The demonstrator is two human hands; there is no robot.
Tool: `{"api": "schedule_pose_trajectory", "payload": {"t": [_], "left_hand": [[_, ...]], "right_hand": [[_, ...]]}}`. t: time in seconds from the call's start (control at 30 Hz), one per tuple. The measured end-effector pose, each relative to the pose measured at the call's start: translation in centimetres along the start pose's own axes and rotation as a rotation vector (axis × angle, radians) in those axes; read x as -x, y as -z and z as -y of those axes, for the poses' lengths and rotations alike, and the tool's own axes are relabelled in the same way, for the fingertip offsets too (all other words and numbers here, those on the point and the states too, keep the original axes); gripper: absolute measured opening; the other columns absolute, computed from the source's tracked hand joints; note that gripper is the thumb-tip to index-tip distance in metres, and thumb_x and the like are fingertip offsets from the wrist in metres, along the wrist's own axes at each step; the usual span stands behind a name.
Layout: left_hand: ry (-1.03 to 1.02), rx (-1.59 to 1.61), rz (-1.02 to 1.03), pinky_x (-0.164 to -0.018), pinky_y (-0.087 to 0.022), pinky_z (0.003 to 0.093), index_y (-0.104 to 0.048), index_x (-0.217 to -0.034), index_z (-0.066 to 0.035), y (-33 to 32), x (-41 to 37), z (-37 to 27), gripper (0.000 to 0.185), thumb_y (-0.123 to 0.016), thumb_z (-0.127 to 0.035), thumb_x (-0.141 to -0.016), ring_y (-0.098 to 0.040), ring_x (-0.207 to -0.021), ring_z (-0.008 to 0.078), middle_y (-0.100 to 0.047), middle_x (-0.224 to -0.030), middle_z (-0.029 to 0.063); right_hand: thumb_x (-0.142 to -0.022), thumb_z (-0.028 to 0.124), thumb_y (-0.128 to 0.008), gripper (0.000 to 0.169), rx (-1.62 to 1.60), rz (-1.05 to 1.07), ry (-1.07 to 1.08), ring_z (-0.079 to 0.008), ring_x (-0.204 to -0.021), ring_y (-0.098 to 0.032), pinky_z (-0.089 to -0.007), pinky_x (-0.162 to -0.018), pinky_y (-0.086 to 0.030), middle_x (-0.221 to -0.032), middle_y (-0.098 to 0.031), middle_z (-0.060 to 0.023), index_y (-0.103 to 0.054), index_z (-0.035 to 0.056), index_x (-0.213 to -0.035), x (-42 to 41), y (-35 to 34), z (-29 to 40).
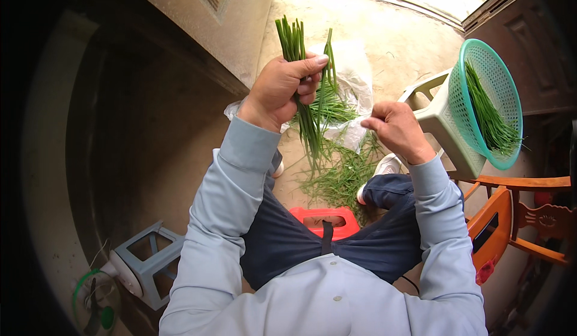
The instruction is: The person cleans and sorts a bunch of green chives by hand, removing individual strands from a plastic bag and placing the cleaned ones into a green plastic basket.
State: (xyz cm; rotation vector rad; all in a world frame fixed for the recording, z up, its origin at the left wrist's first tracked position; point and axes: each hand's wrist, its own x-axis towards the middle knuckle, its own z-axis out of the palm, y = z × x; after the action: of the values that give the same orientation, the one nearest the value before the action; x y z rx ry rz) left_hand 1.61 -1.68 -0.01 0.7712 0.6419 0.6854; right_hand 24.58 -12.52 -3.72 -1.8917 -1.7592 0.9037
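My left hand (288,86) grips a bunch of long green garlic chives (293,40), their cut stems up and their leaf tips hanging down. A few stalks stand apart beside its thumb. To the right, my right hand (394,126) is raised with its fingers curled; whether it pinches anything thin does not show. Behind and below the hands, more chives (333,106) lie on a white plastic bag (356,88) on the floor. Loose green trimmings (338,178) are scattered between my feet. A green plastic colander (498,79) at the right holds a pile of chives (489,115).
The colander rests tilted in view on a pale plastic stool (455,133). An orange wooden chair (496,219) is at the right, with a red plastic stool (329,212) beneath me. A door (225,25) stands at the upper left; a fan (121,273) and grey stool (153,255) are lower left.
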Motion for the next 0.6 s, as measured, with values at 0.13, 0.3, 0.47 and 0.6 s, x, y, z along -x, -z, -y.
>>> {"api": "schedule_pose_trajectory", "payload": {"t": [0.13,0.3,0.47,0.6], "left_hand": [[0.049,-0.04,-0.034,-0.045,-0.031,0.0216,-0.063,-0.091,-0.007,-0.7,-0.1,0.6,0.007,-0.067,-0.013,-0.092,-0.042,-0.05,0.0046,-0.058,-0.069,-0.0013],[0.101,-0.071,-0.001,-0.045,-0.03,0.0207,-0.063,-0.094,-0.008,-1.5,-0.1,1.2,0.008,-0.068,-0.014,-0.092,-0.042,-0.051,0.004,-0.06,-0.072,-0.0009],[0.123,-0.073,0.067,-0.045,-0.029,0.0198,-0.062,-0.096,-0.008,-1.7,-0.1,1.4,0.009,-0.067,-0.015,-0.092,-0.041,-0.051,0.0028,-0.061,-0.073,-0.0011],[0.111,-0.079,0.051,-0.045,-0.029,0.0195,-0.062,-0.097,-0.008,-1.7,-0.2,1.5,0.009,-0.067,-0.014,-0.092,-0.04,-0.051,0.0024,-0.061,-0.073,-0.0009]], "right_hand": [[-0.084,0.0,-0.063,0.014,-0.307,-0.236,0.222,-0.0202,-0.07,-0.065,-0.0305,-0.069,-0.051,-0.077,-0.069,-0.01,-0.072,0.0024,-0.094,-0.9,-0.5,0.2],[-0.084,0.005,-0.068,0.009,-0.699,-0.26,0.096,-0.0053,-0.064,-0.054,-0.0218,-0.058,-0.043,-0.067,-0.063,-0.0011,-0.069,-0.0036,-0.081,-1.1,-0.3,1.1],[-0.08,0.003,-0.068,0.005,-0.597,-0.023,0.06,-0.0103,-0.062,-0.057,-0.0246,-0.059,-0.046,-0.065,-0.062,-0.003,-0.069,-0.0013,-0.082,-0.9,1.2,0.7],[-0.074,0.003,-0.068,0.011,-0.085,0.052,0.432,-0.0247,-0.073,-0.065,-0.0329,-0.071,-0.051,-0.074,-0.067,-0.0122,-0.072,0.0051,-0.084,0.0,0.4,0.5]]}}
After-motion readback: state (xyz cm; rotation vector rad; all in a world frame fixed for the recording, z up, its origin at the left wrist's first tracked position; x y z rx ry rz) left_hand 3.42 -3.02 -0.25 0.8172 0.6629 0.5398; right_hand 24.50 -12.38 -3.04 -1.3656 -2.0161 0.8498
